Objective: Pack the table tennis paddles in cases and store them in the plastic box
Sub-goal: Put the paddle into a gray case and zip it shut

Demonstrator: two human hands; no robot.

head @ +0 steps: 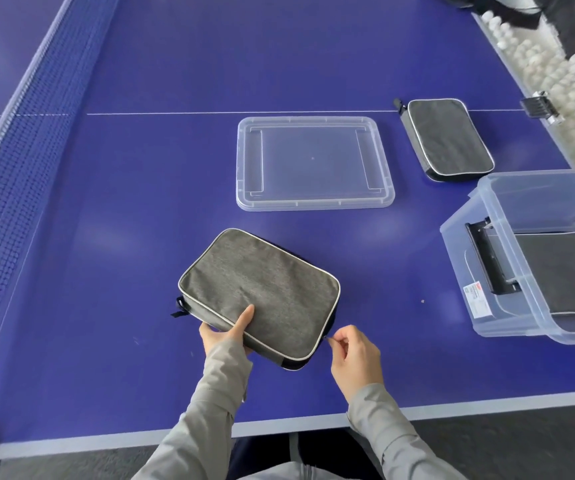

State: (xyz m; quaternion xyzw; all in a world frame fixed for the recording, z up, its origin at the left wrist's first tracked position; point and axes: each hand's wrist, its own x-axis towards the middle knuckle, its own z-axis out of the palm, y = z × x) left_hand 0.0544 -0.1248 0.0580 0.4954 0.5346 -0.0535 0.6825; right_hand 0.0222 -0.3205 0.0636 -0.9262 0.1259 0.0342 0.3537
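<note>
A grey fabric paddle case (262, 289) with white piping lies flat on the blue table near its front edge. My left hand (225, 332) grips the case's near left edge, thumb on top. My right hand (355, 355) pinches the small zipper pull at the case's near right corner. A second grey case (448, 138) lies further back on the right. The clear plastic box (487, 258) stands at the right edge with a third case (566, 271) inside it. No paddle is visible.
The box's clear lid (313, 202) lies flat in the middle of the table. The net (12, 157) runs along the left side. A trough of white balls (563, 81) and a black clip (538, 107) line the far right edge.
</note>
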